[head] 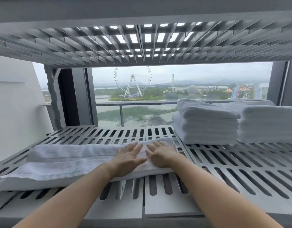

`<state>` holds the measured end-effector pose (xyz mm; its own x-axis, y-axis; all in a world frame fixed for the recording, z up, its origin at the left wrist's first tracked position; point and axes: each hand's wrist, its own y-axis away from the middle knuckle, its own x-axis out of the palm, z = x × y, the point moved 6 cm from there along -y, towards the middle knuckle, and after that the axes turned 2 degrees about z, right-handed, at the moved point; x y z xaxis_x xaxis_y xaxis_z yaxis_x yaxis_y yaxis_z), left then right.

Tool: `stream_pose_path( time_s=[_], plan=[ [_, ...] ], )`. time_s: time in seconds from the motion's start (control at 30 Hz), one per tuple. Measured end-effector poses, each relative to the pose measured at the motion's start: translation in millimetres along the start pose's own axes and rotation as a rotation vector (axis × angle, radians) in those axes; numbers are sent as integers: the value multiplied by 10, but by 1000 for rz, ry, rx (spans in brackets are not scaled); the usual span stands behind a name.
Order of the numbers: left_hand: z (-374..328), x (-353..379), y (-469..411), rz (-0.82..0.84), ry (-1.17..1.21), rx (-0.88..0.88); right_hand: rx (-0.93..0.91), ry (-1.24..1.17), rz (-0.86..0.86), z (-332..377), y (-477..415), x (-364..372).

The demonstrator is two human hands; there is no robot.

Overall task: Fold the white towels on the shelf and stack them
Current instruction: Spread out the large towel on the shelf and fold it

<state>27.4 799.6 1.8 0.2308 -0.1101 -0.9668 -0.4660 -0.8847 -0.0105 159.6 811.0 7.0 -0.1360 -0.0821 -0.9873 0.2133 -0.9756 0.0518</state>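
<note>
Both hands lie flat with fingers spread, clamped on nothing: the left hand [131, 155] and right hand [160, 153] press side by side on the right end of a long folded towel [68, 160], apparently smoothing it for the next fold. It lies along the shelf [240, 175] front edge; finished towel stacks [206, 124] wait at the back right corner.

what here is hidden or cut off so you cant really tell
Head view only:
- Right stack of folded towels: far side cut off by the right frame edge.
- Towel being folded: the part under the left hand and right hand is covered.
- Towel count per stack: layers blur together.
</note>
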Motion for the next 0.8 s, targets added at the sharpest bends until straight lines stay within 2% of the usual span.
stream_pose_path(
  time_s=[0.07,0.13,0.23,0.3,0.53,0.63,0.8],
  plan=[
    [-26,-45,47,-13,7,45,-19,-12,3,-103,-86,18],
    [-85,-40,96,6,-83,90,-96,-53,9,-98,-122,-47],
    [-153,4,108,35,-135,95,-124,-283,-76,-219,-80,-274],
    [-183,-3,92,27,-135,80,-126,-353,-143,-411,-2,-429],
    [-157,-54,82,0,-154,44,-307,-147,-240,-680,339,-728],
    [-197,-90,80,-46,-73,40,-383,-49,-247,-698,444,-767],
    [-595,-136,1,-176,-14,175,-389,19,-191,-755,449,-694]
  ],
)
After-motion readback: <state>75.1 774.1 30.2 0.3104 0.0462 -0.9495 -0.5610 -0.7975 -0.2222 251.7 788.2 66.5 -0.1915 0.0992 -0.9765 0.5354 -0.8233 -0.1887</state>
